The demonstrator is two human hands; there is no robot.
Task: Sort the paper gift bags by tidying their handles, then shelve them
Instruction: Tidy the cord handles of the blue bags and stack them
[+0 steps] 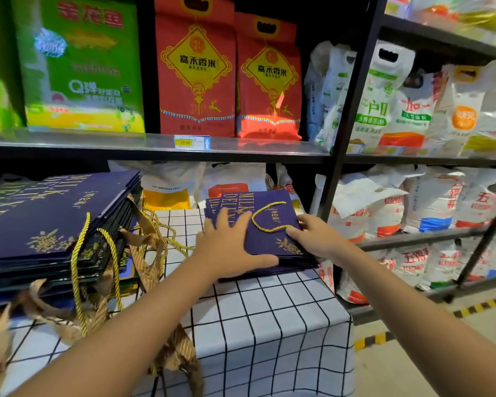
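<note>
I judged the job partly done: a small stack of navy gift bags (265,236) lay squared on the checked surface (269,325), its gold handle (268,216) folded flat on top. My left hand (229,247) pressed it open-palmed; my right hand (312,236) rested flat-fingered at its edge. The bigger pile (49,224) to the left had trailing handles, unshelved. Rice sacks (196,73) filled the black shelving (155,146) behind.
</note>
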